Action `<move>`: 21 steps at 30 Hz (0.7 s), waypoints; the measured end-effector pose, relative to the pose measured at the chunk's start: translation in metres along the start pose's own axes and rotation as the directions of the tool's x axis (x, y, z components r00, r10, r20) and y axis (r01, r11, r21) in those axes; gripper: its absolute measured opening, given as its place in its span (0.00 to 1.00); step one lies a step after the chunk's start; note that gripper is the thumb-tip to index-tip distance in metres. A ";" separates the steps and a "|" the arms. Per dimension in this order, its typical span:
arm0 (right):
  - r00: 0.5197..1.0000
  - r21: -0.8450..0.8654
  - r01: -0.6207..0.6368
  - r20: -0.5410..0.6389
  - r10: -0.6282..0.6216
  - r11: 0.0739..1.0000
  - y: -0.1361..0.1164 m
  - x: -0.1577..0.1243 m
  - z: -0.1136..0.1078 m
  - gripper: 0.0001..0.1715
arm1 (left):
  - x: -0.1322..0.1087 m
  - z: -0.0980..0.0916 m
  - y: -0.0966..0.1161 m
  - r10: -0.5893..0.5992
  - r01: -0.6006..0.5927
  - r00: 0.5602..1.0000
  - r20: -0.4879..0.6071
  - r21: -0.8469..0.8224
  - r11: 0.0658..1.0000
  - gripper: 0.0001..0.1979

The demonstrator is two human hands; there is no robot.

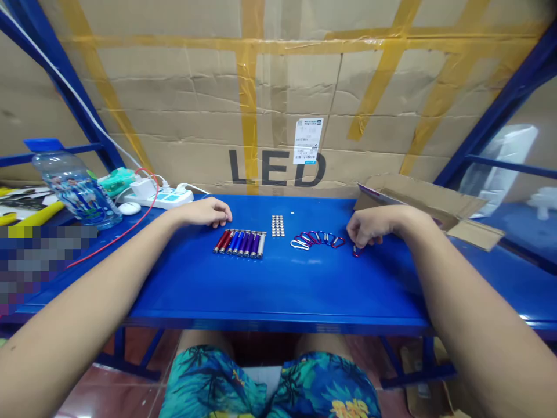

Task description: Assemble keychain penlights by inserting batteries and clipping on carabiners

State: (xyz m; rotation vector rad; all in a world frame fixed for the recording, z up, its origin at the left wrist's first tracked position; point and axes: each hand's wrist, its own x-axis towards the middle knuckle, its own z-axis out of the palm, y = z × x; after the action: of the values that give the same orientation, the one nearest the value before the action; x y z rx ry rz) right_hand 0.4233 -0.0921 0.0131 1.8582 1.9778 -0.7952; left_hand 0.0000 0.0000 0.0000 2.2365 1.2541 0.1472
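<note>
On the blue table (278, 290) lies a row of several small metal tubes (240, 242), red, blue, purple and silver, side by side. My left hand (208, 211) rests palm down just behind their left end, fingers curled loosely, holding nothing. A block of small silver button cells (278, 226) sits in the middle. To its right lies a row of several coloured carabiner clips (315, 238). My right hand (369, 227) is at the right end of that row, fingers pinched down on a red clip (357, 251).
A water bottle (78, 191) stands at the left with a white power strip (163, 197) and a red wire (126, 229) beside it. An open cardboard box (429, 203) lies at the right. A taped cardboard wall (278, 104) closes the back.
</note>
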 end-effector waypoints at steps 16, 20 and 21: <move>0.998 -0.014 -0.058 -0.023 0.057 0.998 -0.024 -0.006 0.007 0.02 | -0.001 0.000 0.004 -0.007 0.007 1.000 0.001 0.042 0.999 0.15; 0.997 0.005 -0.070 -0.032 0.070 0.998 -0.026 -0.006 0.008 0.01 | -0.001 0.000 0.003 -0.009 0.009 1.000 -0.002 0.039 0.999 0.15; 0.997 0.008 -0.069 -0.030 0.069 0.998 -0.026 -0.007 0.008 0.02 | -0.002 0.001 0.002 -0.011 0.011 1.000 -0.004 0.036 0.999 0.14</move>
State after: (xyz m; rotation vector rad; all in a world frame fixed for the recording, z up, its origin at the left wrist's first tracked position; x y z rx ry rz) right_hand 0.3972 -0.1020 0.0155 1.9417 1.9195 -0.7594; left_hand 0.0008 -0.0024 0.0009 2.2606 1.2804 0.1253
